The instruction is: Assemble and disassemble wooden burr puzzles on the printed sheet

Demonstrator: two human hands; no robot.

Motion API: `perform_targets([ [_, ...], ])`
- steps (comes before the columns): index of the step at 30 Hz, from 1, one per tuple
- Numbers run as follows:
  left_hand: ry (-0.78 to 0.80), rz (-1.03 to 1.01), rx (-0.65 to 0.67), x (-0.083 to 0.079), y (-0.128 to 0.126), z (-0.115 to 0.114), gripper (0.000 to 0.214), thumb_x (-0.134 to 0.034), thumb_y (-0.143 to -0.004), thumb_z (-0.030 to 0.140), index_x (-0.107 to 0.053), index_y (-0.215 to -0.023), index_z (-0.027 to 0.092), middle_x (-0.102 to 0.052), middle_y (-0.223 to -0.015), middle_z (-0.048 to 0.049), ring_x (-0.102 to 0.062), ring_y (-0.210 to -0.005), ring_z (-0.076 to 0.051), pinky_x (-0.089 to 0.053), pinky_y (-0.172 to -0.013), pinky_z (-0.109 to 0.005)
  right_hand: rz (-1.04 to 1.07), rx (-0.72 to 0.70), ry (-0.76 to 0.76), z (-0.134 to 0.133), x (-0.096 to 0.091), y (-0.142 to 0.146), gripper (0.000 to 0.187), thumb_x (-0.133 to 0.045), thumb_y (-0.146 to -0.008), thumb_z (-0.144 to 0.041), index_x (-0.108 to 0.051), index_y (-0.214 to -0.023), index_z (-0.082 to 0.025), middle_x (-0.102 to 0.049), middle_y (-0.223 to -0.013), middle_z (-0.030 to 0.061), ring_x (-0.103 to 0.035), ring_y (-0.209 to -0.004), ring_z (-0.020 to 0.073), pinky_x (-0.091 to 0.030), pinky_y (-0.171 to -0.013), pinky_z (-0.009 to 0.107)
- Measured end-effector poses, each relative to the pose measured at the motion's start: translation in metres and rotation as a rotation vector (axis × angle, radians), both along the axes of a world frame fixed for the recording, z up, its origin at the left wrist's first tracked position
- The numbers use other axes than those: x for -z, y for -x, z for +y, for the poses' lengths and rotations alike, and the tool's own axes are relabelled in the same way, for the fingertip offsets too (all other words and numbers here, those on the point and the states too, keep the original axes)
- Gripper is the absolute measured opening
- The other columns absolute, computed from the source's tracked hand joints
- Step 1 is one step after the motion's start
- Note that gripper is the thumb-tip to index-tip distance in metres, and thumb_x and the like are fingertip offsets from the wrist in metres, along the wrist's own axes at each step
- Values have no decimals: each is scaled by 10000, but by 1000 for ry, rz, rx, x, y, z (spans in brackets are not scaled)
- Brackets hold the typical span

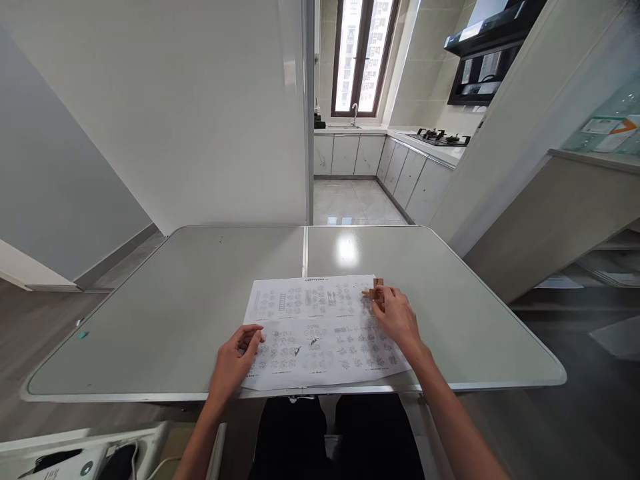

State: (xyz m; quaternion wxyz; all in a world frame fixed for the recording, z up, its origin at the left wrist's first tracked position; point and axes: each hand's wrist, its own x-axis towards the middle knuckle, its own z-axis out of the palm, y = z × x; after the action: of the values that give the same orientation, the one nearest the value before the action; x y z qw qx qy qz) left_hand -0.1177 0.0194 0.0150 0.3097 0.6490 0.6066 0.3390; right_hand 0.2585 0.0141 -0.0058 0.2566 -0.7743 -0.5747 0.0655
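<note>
A white printed sheet [320, 330] covered with small diagrams lies on the grey folding table [175, 313] in front of me. My left hand [235, 360] rests on the sheet's near left corner with its fingers curled loosely, nothing visible in them. My right hand [395, 313] sits at the sheet's far right corner, fingers closed around a small brown wooden piece [379, 285] that sticks out past the fingertips.
The table has a metal seam down its middle and rounded edges. A white wall stands behind it, with a kitchen doorway [355, 167] to the right. A counter [565, 200] runs along the right. Devices and cables [75, 460] lie low at my left.
</note>
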Motion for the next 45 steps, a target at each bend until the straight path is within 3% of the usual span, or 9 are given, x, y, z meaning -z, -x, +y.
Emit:
perform_targets([
  [17,-9,42,17,-2,0,-1,410,-521,-924,586,-673,-1022,218,-756,-862,-45,-667,-702,-201,-557,-697,-306,12,-60,71,12,-11,3,244,-569,-946,-216,-709,-1137,-271,-714,-1218,57,-652,-1038,245,-458,-696,289],
  [22,2,35,18,-1,0,-1,407,-536,-916,581,-671,-1031,215,-754,-868,-46,-657,-686,-195,-550,-678,-301,60,-108,23,15,-20,6,259,-601,-907,-166,-725,-1099,-288,-732,-1190,34,-680,-971,229,-466,-672,283],
  [27,-9,28,14,1,0,0,405,-541,-909,575,-678,-1028,213,-756,-857,-41,-657,-677,-189,-548,-675,-296,142,-202,-69,5,-33,21,302,-600,-907,-158,-696,-1157,-296,-711,-1247,31,-675,-1050,238,-548,-783,342],
  [29,-10,34,15,1,0,0,396,-539,-913,567,-675,-1029,213,-755,-856,-37,-657,-677,-187,-543,-678,-293,228,-291,-107,-3,-41,31,294,-623,-913,-201,-681,-1178,-314,-701,-1267,15,-696,-1024,215,-577,-839,354],
  [33,-8,78,45,-7,-3,1,369,-532,-930,546,-675,-1023,219,-748,-845,-28,-646,-675,-185,-505,-646,-276,687,-489,-180,-26,-60,53,248,-662,-936,-331,-688,-1181,-306,-725,-1199,26,-708,-1038,230,-584,-935,415],
  [37,14,12,65,-22,-22,-12,372,-560,-930,562,-677,-1068,237,-753,-906,-39,-669,-777,-208,-478,-596,-255,1059,-582,-36,-51,-71,76,273,-711,-915,-415,-668,-1155,-291,-708,-1223,39,-687,-1091,235,-570,-939,401],
  [39,46,-135,121,-30,-37,-26,381,-529,-959,563,-668,-1078,229,-747,-932,-48,-667,-786,-200,-528,-695,-280,1195,-587,2,-63,-69,87,287,-737,-900,-442,-652,-1123,-282,-707,-1199,43,-675,-1082,233,-560,-918,382],
  [41,108,-270,242,-36,-53,-42,410,-478,-991,561,-634,-1192,240,-735,-1124,-75,-682,-860,-206,-555,-780,-311,1286,-582,25,-75,-63,96,306,-738,-901,-473,-630,-1109,-276,-710,-1107,36,-671,-1004,223,-558,-863,357],
  [45,300,-363,375,-40,-75,-67,506,-571,-970,542,-522,-1408,292,-618,-1421,-87,-628,-1216,-271,-491,-1051,-391,1380,-532,64,-91,-48,109,346,-725,-917,-488,-587,-1153,-277,-668,-1028,14,-648,-907,189,-541,-822,316],
])
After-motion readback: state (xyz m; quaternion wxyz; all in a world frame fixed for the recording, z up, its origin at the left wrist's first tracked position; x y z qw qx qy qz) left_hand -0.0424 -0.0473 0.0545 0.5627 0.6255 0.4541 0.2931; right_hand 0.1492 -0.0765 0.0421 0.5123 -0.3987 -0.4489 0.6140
